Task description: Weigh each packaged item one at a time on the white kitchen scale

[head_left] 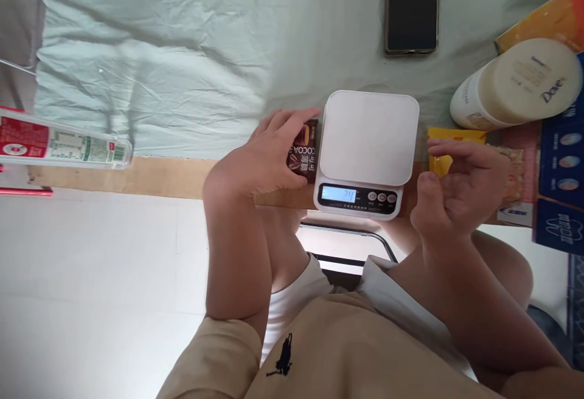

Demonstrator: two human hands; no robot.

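The left hand [269,156] gripped the cocoa pack [303,152] just left of the scale [368,137], long axis running away from the person. The right hand [456,189] hovered right of the scale, fingers loosely curled, empty.

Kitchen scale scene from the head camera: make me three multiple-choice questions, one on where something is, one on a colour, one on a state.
1. Where is the cocoa packet?
A. on the scale's platform
B. beside the scale, in the left hand
C. under the phone

2. What colour is the scale?
A. white
B. black
C. red

3. What is the state of the scale's display?
A. dark
B. lit, showing digits
C. covered by a hand

Answers: 1 B, the left hand grips the packet at the scale's edge. 2 A, platform and body are white. 3 B, the screen glows blue with digits.
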